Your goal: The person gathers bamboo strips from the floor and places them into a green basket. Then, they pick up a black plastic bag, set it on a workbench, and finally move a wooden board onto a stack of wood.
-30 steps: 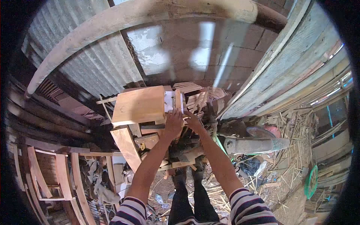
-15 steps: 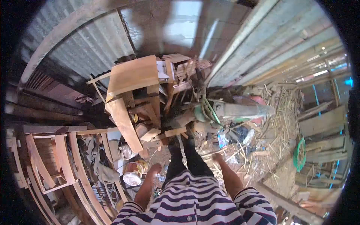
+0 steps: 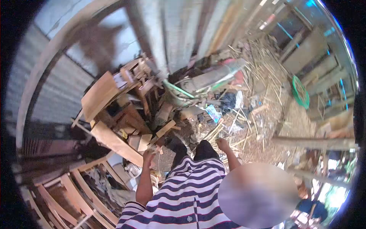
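My left hand [image 3: 149,155] hangs beside my thigh, its fingers loosely apart and nothing in them. In the view it overlaps the lower end of a long wooden board [image 3: 116,142], which leans from a wooden cabinet-like piece [image 3: 100,95]. On the other side, my right hand [image 3: 222,144] hangs low over the littered ground, near scattered dry stalks [image 3: 213,133]. Its fingers are small and smeared, so I cannot tell whether they are closed. A short wooden block [image 3: 166,129] lies between the cabinet piece and my legs.
A dusty motorcycle [image 3: 206,82] with green parts leans by the corrugated wall [image 3: 183,34]. Wooden frames [image 3: 72,191] stand at lower left. A green round net-like item [image 3: 300,92] is at right, above a wooden beam [image 3: 312,142]. A blurred oval patch [image 3: 257,196] covers my right side.
My view has swung to the right, so the cabinet piece and motorcycle sit further left. My legs have shifted in a step. Both hands still hang low, the left one now in front of the leaning board.
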The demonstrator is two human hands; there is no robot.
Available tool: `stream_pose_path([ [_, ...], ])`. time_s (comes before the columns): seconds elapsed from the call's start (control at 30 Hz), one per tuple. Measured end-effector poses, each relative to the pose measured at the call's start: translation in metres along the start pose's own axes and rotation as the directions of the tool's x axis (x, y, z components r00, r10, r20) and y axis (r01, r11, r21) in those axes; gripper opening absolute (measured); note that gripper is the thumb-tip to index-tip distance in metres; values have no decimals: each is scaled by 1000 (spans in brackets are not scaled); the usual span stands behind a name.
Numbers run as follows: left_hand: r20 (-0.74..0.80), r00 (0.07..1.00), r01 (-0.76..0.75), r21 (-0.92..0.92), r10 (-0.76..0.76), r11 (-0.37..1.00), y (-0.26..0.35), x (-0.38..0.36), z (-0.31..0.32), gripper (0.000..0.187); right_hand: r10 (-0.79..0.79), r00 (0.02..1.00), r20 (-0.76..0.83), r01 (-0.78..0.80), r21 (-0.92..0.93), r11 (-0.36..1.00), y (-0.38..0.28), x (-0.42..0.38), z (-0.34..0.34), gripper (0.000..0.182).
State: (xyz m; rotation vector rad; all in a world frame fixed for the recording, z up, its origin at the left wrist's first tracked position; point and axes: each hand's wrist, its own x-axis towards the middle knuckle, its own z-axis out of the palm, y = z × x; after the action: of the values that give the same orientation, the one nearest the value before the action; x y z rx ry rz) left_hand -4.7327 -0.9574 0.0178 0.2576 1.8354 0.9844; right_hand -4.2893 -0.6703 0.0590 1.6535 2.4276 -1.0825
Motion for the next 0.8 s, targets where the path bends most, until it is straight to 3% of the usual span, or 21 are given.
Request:
stream_pose_path([
  [0.03,2,987,161,-53,-161,986,71,-12,14,32,-20,996,-84,14,-69,998,-1,4,-3,26],
  [0.1,10,999,-51,-160,53,986,83,13,26,32,143,985,-96,-115,259,959,10,6,-14,30],
  [0.13,2,1000,16,-112,-16,994,95,15,34,31,142,984,-105,-98,349,932,19,-1,-21,27],
  [0.23,72,997,-29,72,24,997,114,13,60,30,318,943,-99,-215,547,809,74,-20,-14,29],
  [0.27,132,991,-15,-62,23,998,77,34,58,31,322,935,-147,-239,406,882,87,-41,-21,26],
  [0.3,213,977,-13,194,-30,981,71,43,64,32,153,968,-198,-117,182,976,127,-53,-11,24],
  [0.33,241,941,-339,646,238,684,33,60,67,31,479,877,-34,-438,349,828,94,-82,-63,23],
  [0.37,80,977,180,172,-196,969,78,11,105,29,449,894,11,-433,286,855,157,-92,-24,26],
  [0.4,309,913,-360,309,265,880,39,13,106,20,332,930,-154,-296,219,930,166,-124,-37,26],
  [0.43,459,821,-561,546,339,622,12,29,118,21,411,911,-27,-396,216,892,174,-147,-58,26],
  [0.47,357,934,-12,-27,21,1000,38,-20,149,17,368,930,-11,-365,97,926,201,-174,-59,28],
  [0.5,364,931,-17,-14,21,1000,46,-41,175,17,420,908,-7,-405,250,880,248,-205,-33,29],
  [0.53,402,913,12,144,-70,990,53,-54,200,16,472,882,3,-434,398,808,293,-232,-3,31],
  [0.57,425,890,35,298,-165,954,57,-63,223,16,603,796,55,-577,369,729,321,-259,8,30],
  [0.6,434,884,36,306,-174,951,61,-73,250,16,719,687,106,-707,325,628,344,-283,9,28],
  [0.67,367,869,120,497,-333,860,78,-77,308,25,585,693,421,-587,-142,797,349,-323,-48,28],
  [0.7,322,860,156,573,-397,804,85,-82,333,30,514,757,402,-593,93,800,430,-347,17,28],
  [0.73,355,877,119,493,-324,862,71,-66,353,32,437,815,380,-562,336,756,505,-370,76,28],
  [0.77,376,893,81,408,-248,910,55,-48,367,35,357,865,353,-500,547,671,526,-386,76,29],
  [0.8,367,919,-99,569,-144,817,75,-51,392,33,277,912,301,-373,333,866,535,-384,69,30],
])
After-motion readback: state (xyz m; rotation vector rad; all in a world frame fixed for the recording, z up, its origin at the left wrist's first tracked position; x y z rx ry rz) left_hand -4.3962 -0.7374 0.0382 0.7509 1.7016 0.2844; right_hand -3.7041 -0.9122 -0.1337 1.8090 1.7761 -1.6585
